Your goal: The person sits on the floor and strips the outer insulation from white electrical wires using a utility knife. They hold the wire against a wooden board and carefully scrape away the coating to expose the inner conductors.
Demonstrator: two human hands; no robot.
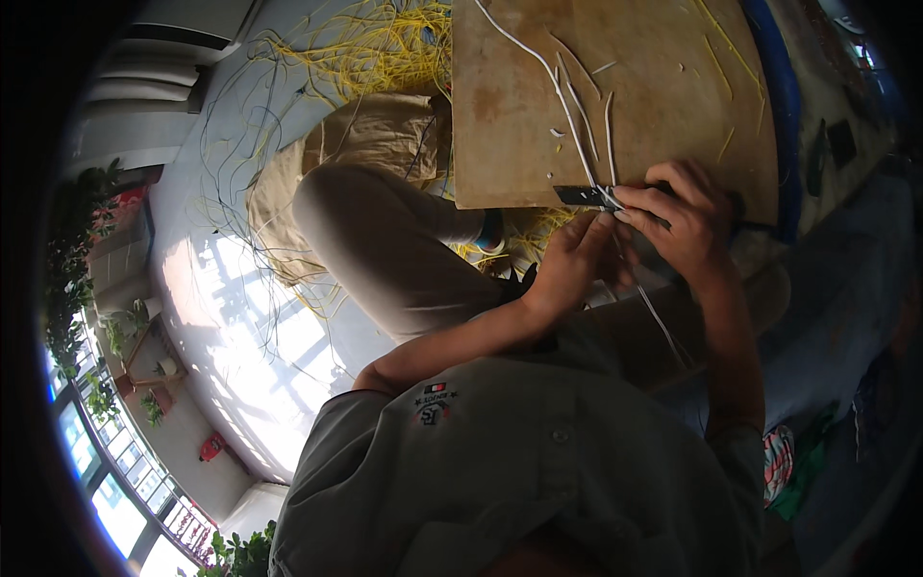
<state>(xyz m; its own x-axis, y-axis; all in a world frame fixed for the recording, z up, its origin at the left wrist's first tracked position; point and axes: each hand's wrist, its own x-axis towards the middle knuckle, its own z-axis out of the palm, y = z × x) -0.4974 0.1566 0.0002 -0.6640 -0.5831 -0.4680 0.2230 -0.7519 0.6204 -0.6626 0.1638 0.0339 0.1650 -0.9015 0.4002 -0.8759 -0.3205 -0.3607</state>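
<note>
Grey shirt [538,471] nearest, both hands [577,260] [687,216] pinching white wire [567,115] over plywood board [519,106], sunlit floor [240,317].

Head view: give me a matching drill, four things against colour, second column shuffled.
Things:
1. board
2. loose wire pile
3. long wire running across the board
4. small flat part at the fingertips of the right hand

Colours:
A. yellow
B. black
C. brown
D. white

Pairs: 1-C, 2-A, 3-D, 4-B
</note>
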